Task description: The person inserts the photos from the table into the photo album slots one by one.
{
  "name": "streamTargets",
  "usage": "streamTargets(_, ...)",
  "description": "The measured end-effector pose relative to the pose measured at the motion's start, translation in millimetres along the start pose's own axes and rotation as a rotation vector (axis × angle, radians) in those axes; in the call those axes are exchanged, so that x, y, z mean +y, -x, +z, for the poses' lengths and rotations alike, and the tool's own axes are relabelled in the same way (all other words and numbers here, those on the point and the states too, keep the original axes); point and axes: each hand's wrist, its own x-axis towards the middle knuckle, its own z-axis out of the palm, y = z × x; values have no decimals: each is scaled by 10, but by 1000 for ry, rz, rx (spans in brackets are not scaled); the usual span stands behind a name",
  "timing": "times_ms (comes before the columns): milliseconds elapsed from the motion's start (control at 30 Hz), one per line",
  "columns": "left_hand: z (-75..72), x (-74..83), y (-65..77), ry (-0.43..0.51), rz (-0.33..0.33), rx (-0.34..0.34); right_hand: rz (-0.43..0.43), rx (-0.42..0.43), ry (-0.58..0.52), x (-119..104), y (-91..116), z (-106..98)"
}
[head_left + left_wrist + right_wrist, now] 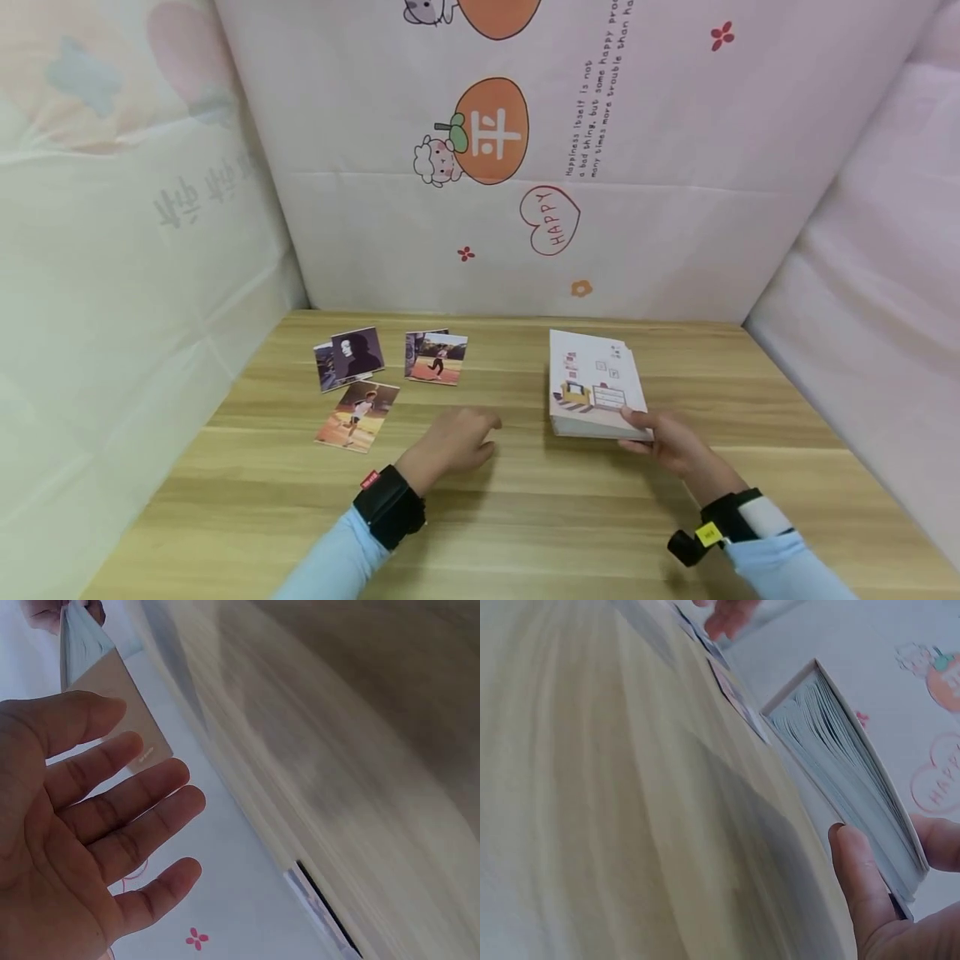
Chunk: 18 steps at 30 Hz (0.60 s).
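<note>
A thick photo album with an illustrated white cover is gripped at its near right corner by my right hand, thumb on the cover and fingers underneath. The right wrist view looks onto the edges of its many pages, and the left wrist view catches its beige cover. My left hand hovers over the table left of the album, holding nothing. In the left wrist view its fingers are spread and relaxed.
Several loose photos lie at the table's left: a dark portrait overlapping another, a runner photo nearer me, and a track photo over another. White printed cloth walls the wooden table at the back and both sides.
</note>
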Motion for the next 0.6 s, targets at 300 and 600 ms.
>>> streamTargets(300, 20, -94, 216, -24, 22, 16, -17, -96, 44, 191, 104, 278)
streamTargets(600, -22, -72, 404, -67, 19, -5, -1, -162, 63, 383, 223, 535)
